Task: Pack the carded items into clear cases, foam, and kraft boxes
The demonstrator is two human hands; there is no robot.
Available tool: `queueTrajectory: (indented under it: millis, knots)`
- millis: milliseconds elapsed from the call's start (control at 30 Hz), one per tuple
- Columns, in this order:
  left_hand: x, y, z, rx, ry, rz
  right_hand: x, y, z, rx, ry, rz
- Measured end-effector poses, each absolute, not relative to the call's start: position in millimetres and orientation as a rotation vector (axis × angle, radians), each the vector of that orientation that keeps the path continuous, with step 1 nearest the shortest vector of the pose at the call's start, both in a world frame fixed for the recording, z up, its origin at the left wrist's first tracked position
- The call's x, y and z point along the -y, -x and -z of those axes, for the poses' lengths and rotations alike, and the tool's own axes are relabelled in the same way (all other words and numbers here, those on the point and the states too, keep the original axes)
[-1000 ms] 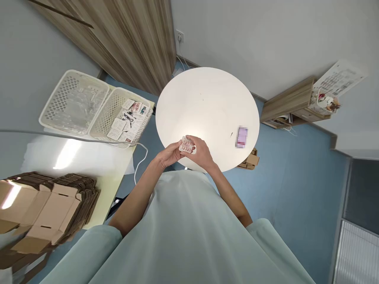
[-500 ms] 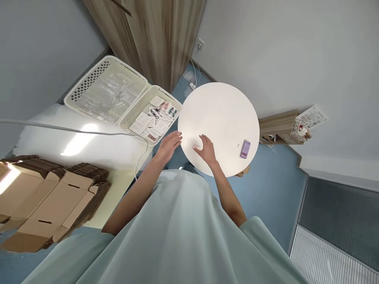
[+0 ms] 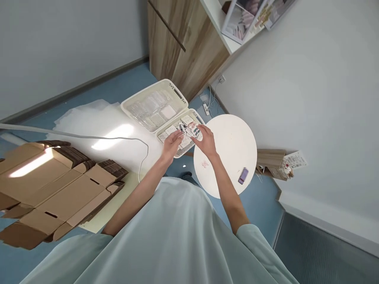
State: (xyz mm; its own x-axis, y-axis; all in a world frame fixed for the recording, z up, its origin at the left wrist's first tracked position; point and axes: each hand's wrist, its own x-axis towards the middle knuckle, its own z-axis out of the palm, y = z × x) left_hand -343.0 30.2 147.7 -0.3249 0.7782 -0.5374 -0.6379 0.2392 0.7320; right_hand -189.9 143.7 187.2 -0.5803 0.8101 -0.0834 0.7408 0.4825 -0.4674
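Note:
My left hand (image 3: 171, 146) is over the near side of a cream basket (image 3: 193, 148), fingers extended and slightly bent, thumb apart from them. No held thing shows in it. At the basket's right side, my right hand (image 3: 207, 141) has its thumb and fingers apart around a white card with green print (image 3: 196, 131); whether it touches the card, I cannot tell. Several printed cards (image 3: 171, 130) lie loose in this basket, partly hidden by my hands. On the round white table (image 3: 227, 138) lies a small clear piece with red print (image 3: 205, 163).
A second cream basket (image 3: 142, 94) holding clear plastic pieces adjoins the card basket. Flat cardboard boxes (image 3: 68, 197) are stacked at left. A grey cable (image 3: 118, 138) crosses the white surface. A blurred purple object (image 3: 243, 176) is on the table; a wooden cabinet (image 3: 183, 51) stands behind.
Both hands are now over the card basket; my right hand has left the table and the small clear piece there. The view has turned, bringing more of the cabinet into sight.

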Motion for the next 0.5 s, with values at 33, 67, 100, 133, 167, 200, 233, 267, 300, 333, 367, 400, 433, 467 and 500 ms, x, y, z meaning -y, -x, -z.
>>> queueTrajectory:
  millis: [33,67,100,133,167,200,233,267,300,333,367,400,433,467,500]
  knots:
    - [-31.0,349.7,-146.1,-1.259,-0.136,-1.465,-150.2,207.4,-186.8,2.61,1.328,-0.706]
    - [-31.3,356.1,-144.6,-1.269,-0.118,-1.495,-156.1,224.8,-185.0,2.642,1.301,-0.711]
    - [-31.1,362.5,-143.2,-1.283,-0.098,-1.524,-161.3,242.0,-182.0,2.67,1.274,-0.714]
    - [-30.4,368.7,-141.9,-1.302,-0.076,-1.547,-165.9,258.8,-177.9,2.702,1.248,-0.722]
    - [-29.1,374.9,-140.5,-1.322,-0.054,-1.565,-169.8,275.2,-172.8,2.736,1.222,-0.74]
    - [-27.3,381.1,-138.9,-1.341,-0.033,-1.577,-173.3,291.1,-167.0,2.767,1.199,-0.765]
    - [-25.0,387.2,-137.1,-1.357,-0.013,-1.584,-176.2,306.5,-160.8,2.793,1.188,-0.789]
    - [-22.3,393.2,-135.0,-1.37,0.005,-1.588,-178.6,321.3,-154.4,2.818,1.182,-0.814]
    - [-19.4,398.8,-132.8,-1.379,0.02,-1.591,-180.6,335.7,-147.9,2.845,1.182,-0.841]
    - [-16.4,404.1,-130.5,-1.386,0.032,-1.598,-182.3,349.5,-141.4,2.875,1.186,-0.867]
    - [-13.5,408.7,-128.2,-1.39,0.044,-1.607,-183.5,362.8,-135.0,2.905,1.198,-0.884]
    - [-10.7,412.8,-126.1,-1.393,0.054,-1.619,-184.4,375.4,-128.7,2.932,1.222,-0.892]
    - [-8.2,416.2,-124.2,-1.395,0.064,-1.631,-184.8,387.4,-122.6,2.951,1.255,-0.886]
    - [-5.9,419.0,-122.6,-1.395,0.073,-1.64,-184.9,398.4,-116.7,2.963,1.288,-0.872]
    - [-4.0,421.2,-121.2,-1.396,0.082,-1.646,-184.8,408.4,-110.9,2.971,1.319,-0.853]
